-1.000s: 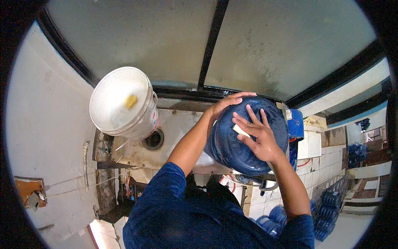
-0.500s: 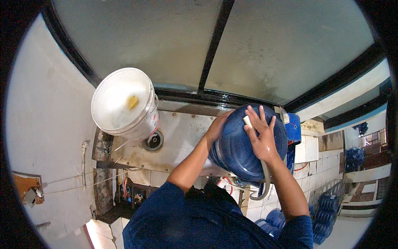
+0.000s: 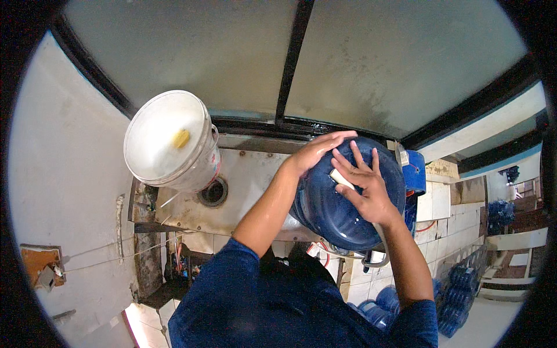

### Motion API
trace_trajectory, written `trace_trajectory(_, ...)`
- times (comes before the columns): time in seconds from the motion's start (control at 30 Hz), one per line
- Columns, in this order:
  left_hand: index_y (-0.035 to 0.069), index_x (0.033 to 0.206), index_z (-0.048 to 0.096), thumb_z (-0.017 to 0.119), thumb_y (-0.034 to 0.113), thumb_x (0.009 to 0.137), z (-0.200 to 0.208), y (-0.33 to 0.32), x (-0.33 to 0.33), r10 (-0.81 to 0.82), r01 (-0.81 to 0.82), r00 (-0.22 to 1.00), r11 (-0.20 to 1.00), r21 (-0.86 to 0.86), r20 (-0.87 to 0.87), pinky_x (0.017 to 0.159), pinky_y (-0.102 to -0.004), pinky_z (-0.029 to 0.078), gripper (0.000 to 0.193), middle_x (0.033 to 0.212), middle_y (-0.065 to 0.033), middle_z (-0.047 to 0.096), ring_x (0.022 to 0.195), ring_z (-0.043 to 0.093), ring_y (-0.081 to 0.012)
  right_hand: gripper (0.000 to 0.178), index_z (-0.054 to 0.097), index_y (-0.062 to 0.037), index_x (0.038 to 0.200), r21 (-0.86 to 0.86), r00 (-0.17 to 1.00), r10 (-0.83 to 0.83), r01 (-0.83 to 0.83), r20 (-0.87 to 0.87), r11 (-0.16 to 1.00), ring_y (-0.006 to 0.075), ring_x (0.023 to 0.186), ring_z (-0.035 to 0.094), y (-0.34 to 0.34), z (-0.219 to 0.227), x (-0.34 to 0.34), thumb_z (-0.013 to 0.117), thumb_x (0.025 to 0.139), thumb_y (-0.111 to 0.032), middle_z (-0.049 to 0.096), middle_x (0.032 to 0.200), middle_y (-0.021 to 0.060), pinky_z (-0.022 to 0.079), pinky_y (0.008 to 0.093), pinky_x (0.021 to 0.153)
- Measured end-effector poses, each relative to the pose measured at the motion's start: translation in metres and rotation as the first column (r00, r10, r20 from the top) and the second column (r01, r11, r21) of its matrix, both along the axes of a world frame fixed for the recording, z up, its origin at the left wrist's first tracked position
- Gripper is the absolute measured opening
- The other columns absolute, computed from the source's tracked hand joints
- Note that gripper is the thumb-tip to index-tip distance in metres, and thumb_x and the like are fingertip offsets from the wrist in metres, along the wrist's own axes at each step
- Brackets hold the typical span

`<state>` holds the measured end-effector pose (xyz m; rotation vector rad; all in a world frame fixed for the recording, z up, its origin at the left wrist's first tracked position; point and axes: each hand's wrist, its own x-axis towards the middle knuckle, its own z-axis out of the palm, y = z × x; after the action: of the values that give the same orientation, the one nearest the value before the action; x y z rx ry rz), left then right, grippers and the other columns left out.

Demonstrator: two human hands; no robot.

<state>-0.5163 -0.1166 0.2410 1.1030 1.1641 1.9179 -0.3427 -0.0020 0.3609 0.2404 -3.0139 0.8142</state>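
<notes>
Here, flat left hand (image 3: pixel 319 154) braces jug (image 3: pixel 339 214), right hand (image 3: pixel 369 190) clasps hose (image 3: pixel 342 179); bucket print (image 3: pixel 216 165) illegible.

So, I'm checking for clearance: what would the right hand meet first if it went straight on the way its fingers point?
The right hand would probably meet the left hand first: its fingertips lie just ahead, at the blue bottle's far edge. Depth is unclear, though.

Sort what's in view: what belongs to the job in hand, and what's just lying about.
Seems to belong:
- large blue jug, left hand against it
- pale hose, held in right hand
- likely the white bucket with yellow sponge-like piece, untouched

Seems just lying about:
- blue bottles, lower right
- brown board, far left
</notes>
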Motion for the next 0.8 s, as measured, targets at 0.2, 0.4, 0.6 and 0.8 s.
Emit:
trace_trajectory(0.2, 0.0, 0.142, 0.06, 0.048, 0.042, 0.106, 0.006, 0.026, -0.028, -0.134, 0.138, 0.985, 0.99, 0.035, -0.11, 0.122, -0.037, 0.028, 0.057, 0.148, -0.0124, 0.059, 0.143, 0.046, -0.0247, 0.053, 0.058, -0.0185, 0.148, 0.041, 0.999, -0.04, 0.04, -0.024, 0.998, 0.0326, 0.158, 0.022, -0.005, -0.001, -0.008, 0.064, 0.097, -0.028, 0.048, 0.16, 0.0003, -0.006, 0.0638, 0.124)
trace_trajectory(0.4, -0.001, 0.154, 0.045, 0.047, 0.041, 0.102, -0.036, -0.034, 0.061, 0.325, -0.367, 0.919, 0.912, 0.184, 0.222, 0.123, -0.0391, 0.028, 0.066, 0.159, -0.0164, 0.046, 0.146, 0.043, -0.027, 0.051, 0.059, -0.0174, 0.147, 0.044, 0.998, -0.05, 0.052, -0.036, 0.998, 0.0323, 0.158, 0.024, -0.007, -0.001, -0.009, 0.063, 0.097, -0.029, 0.048, 0.16, 0.0001, -0.004, 0.0628, 0.125)
trace_trajectory(0.6, 0.006, 0.157, 0.042, 0.043, 0.04, 0.109, -0.076, -0.047, 0.052, 0.324, -0.304, 0.943, 0.933, -0.192, 0.083, 0.123, -0.0368, 0.03, 0.059, 0.159, -0.0143, 0.045, 0.148, 0.041, -0.025, 0.05, 0.059, -0.0173, 0.147, 0.085, 0.997, -0.051, 0.055, -0.052, 0.995, 0.0322, 0.158, 0.023, -0.012, -0.006, -0.016, 0.062, 0.098, -0.028, 0.048, 0.16, 0.0006, -0.004, 0.0641, 0.125)
trace_trajectory(0.8, 0.002, 0.14, 0.061, 0.046, 0.039, 0.107, -0.063, -0.029, 0.049, 0.243, -0.189, 0.832, 0.97, -0.156, 0.499, 0.113, -0.0365, 0.042, 0.052, 0.142, -0.0118, 0.062, 0.132, 0.055, -0.0219, 0.051, 0.058, -0.0184, 0.148, 0.076, 0.996, -0.09, 0.091, -0.016, 0.993, 0.0319, 0.158, 0.023, -0.01, -0.003, -0.019, 0.063, 0.097, -0.028, 0.046, 0.161, 0.0005, -0.004, 0.0633, 0.125)
